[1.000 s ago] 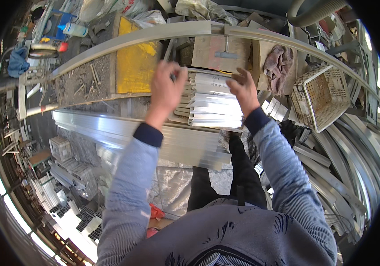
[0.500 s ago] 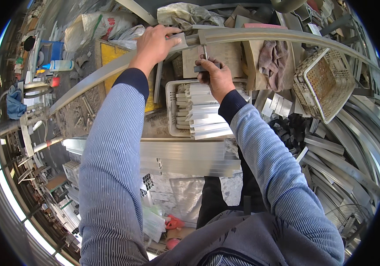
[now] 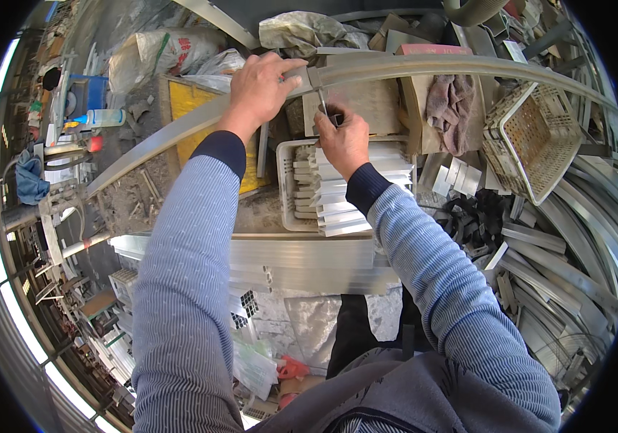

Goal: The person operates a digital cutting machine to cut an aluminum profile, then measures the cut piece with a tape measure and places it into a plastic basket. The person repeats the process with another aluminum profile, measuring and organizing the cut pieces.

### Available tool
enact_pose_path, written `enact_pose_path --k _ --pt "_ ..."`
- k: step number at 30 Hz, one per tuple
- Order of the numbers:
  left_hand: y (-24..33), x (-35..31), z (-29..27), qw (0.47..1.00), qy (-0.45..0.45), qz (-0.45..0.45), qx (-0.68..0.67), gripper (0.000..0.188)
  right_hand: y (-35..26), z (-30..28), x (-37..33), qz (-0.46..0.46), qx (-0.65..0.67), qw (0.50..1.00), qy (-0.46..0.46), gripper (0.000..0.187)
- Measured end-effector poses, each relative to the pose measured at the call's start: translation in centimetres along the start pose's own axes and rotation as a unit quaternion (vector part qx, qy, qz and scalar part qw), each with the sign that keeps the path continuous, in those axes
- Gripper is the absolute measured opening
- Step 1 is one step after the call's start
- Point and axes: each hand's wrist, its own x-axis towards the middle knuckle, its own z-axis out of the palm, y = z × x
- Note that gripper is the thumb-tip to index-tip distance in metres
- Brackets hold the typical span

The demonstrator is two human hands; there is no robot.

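A long curved metal profile [image 3: 424,65] arches across the far side of the work area. My left hand [image 3: 260,90] is closed around its left section, the index finger stretched along the top close to a joint [image 3: 314,78]. Just below that joint, my right hand [image 3: 345,137] is closed on a tool with a thin metal shaft [image 3: 323,101]. The shaft points up at the profile; the tool's handle is mostly hidden in my fingers. Beneath my right hand a pale plastic basket [image 3: 287,195] holds a stack of silvery angled metal pieces [image 3: 345,206].
An empty-looking tilted plastic crate [image 3: 503,155] and a brown cloth [image 3: 447,108] on a box stand at the right. Metal strips [image 3: 540,281] pile up at lower right. Flat metal profiles [image 3: 301,254] lie nearer me. A bottle [image 3: 103,117] is at far left.
The gap in the profile at the joint has closed, with the left section now against the right one. My right hand has moved slightly down and turned, hiding the tool's grey block.
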Motion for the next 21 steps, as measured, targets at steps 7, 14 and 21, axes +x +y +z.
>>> enact_pose_path --k 7,14,21 --pt "0.4 0.2 -0.1 1.000 -0.007 -0.020 0.005 0.037 0.6 1.2 0.1 0.037 0.104 0.994 0.018 0.023" --pt "1.7 0.3 0.1 1.000 0.007 -0.005 0.017 0.043 1.3 1.0 0.7 -0.003 0.045 0.999 0.012 0.023" --pt "1.2 0.5 0.9 0.999 0.002 0.028 0.030 0.040 3.0 -0.5 1.2 0.151 0.265 0.945 -0.117 0.025"
